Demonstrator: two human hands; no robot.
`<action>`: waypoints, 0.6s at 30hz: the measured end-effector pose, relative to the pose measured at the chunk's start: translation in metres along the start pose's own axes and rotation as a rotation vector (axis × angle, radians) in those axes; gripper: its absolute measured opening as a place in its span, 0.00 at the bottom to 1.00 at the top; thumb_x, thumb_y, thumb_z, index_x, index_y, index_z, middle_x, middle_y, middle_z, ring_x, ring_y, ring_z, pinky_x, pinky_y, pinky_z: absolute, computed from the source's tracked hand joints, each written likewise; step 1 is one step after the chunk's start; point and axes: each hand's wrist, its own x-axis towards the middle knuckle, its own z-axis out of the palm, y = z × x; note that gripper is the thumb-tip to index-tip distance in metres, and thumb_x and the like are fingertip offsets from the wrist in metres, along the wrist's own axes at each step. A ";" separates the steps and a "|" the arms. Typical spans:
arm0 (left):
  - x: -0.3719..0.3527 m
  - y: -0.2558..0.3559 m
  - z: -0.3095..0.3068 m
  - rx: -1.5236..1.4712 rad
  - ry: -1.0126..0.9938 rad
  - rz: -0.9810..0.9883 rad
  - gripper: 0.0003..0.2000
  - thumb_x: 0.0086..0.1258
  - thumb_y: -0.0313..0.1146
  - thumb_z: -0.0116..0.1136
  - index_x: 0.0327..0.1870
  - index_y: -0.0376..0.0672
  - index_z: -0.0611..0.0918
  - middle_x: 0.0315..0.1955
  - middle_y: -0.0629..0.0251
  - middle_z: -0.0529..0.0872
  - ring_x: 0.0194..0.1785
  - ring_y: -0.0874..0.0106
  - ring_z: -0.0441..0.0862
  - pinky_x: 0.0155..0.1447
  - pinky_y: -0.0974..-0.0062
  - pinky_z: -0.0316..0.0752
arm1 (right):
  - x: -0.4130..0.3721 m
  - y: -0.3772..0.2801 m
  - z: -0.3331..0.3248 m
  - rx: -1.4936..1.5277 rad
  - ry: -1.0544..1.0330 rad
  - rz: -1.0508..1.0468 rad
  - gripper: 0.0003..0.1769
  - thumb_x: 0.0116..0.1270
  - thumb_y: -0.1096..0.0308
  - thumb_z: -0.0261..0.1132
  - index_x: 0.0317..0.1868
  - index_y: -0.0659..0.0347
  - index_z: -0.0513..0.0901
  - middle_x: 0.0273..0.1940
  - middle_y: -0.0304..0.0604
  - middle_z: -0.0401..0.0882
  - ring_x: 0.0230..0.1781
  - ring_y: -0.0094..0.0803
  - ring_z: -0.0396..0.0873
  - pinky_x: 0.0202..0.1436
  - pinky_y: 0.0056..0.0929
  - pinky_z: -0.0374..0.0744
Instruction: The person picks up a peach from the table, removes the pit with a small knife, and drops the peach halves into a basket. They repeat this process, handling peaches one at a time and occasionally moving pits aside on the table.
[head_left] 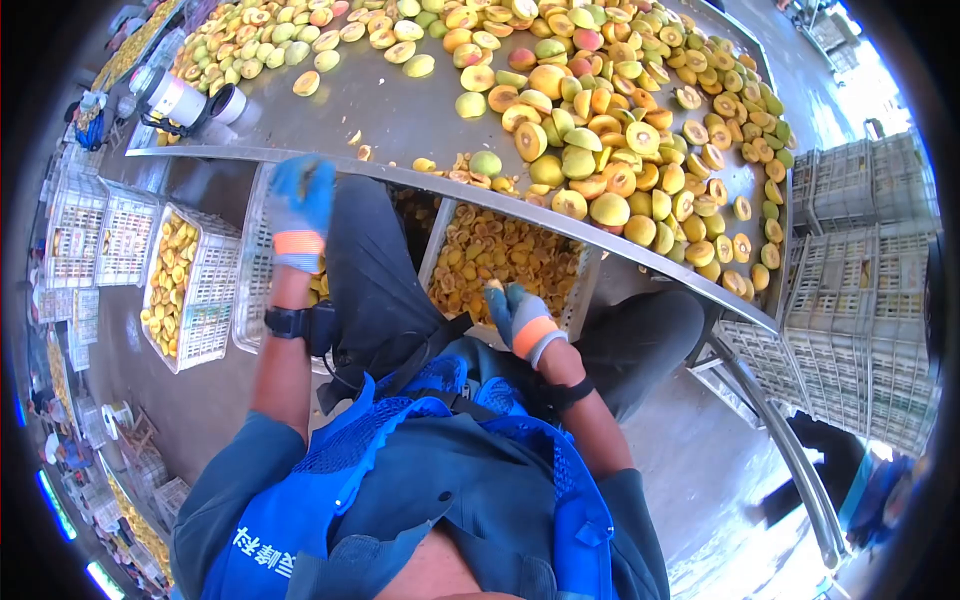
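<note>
"Looking down through the head view, what is your left hand doing?"

"Your left hand [301, 200] is hovering beside the near edge of the metal table [390, 115], close to a side crate [253, 265]. It is blurring, so you can't tell how wide it is opening or whether it is gripping anything."

"And your right hand?"

"Your right hand [525, 318] is hanging at the near end of the under-table crate [438, 240], fingers partly curling. A small pale thing [494, 285] is showing at the tips; whether that is fruit or glove, you can't tell."

"Where is the fruit lying?"

"Halved fruits [640, 140] are heaping across the tabletop, thickest to your right. Scraps [470, 167] are lying along its near edge, and yellow-orange pieces [510, 250] are filling the crate underneath."

"Which step are you working on?"

"Judging from this, you are handling fruit between tabletop and crates. If those right fingertips are holding a piece, the next move is calling for a clean release over the crate; your left is needing clearance from the table edge."
</note>
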 end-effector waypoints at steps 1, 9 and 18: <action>0.001 0.020 0.016 -0.160 -0.088 -0.109 0.07 0.67 0.31 0.69 0.42 0.41 0.86 0.38 0.57 0.86 0.41 0.58 0.85 0.49 0.62 0.79 | -0.001 -0.003 0.001 0.043 0.002 -0.020 0.24 0.79 0.48 0.57 0.44 0.65 0.83 0.36 0.69 0.84 0.41 0.70 0.82 0.44 0.56 0.79; 0.019 0.121 0.203 -0.290 -0.572 -0.010 0.27 0.70 0.42 0.68 0.68 0.44 0.77 0.62 0.47 0.80 0.67 0.50 0.76 0.70 0.59 0.72 | -0.020 0.001 -0.011 0.190 0.113 -0.058 0.17 0.77 0.55 0.62 0.42 0.63 0.80 0.29 0.65 0.81 0.35 0.68 0.81 0.33 0.54 0.75; 0.026 0.109 0.218 -0.461 -0.727 -0.345 0.27 0.65 0.39 0.73 0.62 0.38 0.78 0.51 0.55 0.88 0.52 0.56 0.88 0.55 0.64 0.82 | -0.021 0.010 -0.019 0.439 0.228 -0.012 0.14 0.81 0.62 0.60 0.47 0.66 0.81 0.32 0.45 0.84 0.30 0.31 0.79 0.35 0.31 0.76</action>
